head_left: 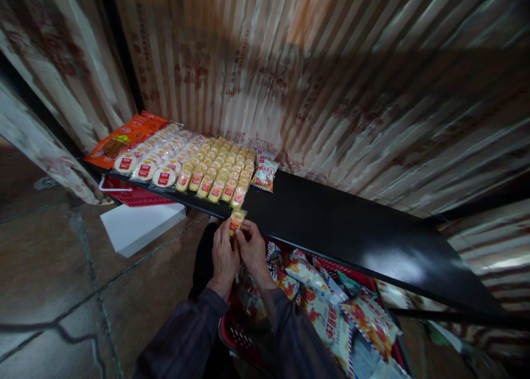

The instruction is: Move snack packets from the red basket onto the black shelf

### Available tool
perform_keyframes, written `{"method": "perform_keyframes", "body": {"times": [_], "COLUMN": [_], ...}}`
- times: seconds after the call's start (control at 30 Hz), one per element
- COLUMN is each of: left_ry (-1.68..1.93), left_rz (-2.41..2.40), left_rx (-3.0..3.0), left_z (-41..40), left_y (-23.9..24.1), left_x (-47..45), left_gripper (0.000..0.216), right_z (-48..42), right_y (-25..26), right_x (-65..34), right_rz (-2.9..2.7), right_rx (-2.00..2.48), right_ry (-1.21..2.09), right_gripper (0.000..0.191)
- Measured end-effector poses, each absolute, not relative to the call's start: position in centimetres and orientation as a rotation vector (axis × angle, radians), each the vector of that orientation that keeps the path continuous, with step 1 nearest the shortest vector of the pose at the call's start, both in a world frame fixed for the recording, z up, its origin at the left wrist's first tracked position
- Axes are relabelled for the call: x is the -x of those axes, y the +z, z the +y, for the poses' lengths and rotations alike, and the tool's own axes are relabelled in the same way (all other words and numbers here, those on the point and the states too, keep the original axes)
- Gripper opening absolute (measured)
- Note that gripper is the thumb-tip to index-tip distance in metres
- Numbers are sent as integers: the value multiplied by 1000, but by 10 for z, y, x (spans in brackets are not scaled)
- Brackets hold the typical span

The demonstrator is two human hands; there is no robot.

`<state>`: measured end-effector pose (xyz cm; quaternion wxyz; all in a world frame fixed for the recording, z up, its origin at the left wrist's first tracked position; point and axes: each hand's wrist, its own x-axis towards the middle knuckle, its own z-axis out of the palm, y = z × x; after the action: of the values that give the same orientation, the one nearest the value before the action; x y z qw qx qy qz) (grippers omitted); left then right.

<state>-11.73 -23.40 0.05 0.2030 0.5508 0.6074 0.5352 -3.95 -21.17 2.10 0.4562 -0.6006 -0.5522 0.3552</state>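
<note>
Between my left hand (224, 250) and my right hand (253, 247) is a small yellow wrapped snack pack (237, 222) with a red and white label. The fingers of both hands pinch it from either side, just in front of the shelf's front edge. Right behind it, rows of matching yellow snack packs (216, 190) stand on the black shelf (331, 224). To their left are rows of round white wrapped cakes (164, 176) with red labels. A white and red snack bag (265, 173) lies at the right end of the rows.
Orange snack bags (124, 138) lie at the shelf's left end. A red basket (242, 337) full of snack bags (327, 318) sits below the shelf edge, under my right arm. A white box (143, 227) and another red basket (143, 195) are low at left. Printed curtain (248, 64) hangs behind.
</note>
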Motion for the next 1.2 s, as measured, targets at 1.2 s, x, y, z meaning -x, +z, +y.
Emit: {"method": "perform_keyframes", "body": {"times": [1.2], "left_ry": [1749], "left_rz": [1987], "left_rx": [-1775], "left_z": [-146], "left_y": [-9], "left_x": [136], "left_gripper": [38], "right_z": [-151], "right_y": [-4], "right_x": [47], "right_rz": [-1692], "right_rx": [1459], "right_ry": [239], "right_gripper": [36]}}
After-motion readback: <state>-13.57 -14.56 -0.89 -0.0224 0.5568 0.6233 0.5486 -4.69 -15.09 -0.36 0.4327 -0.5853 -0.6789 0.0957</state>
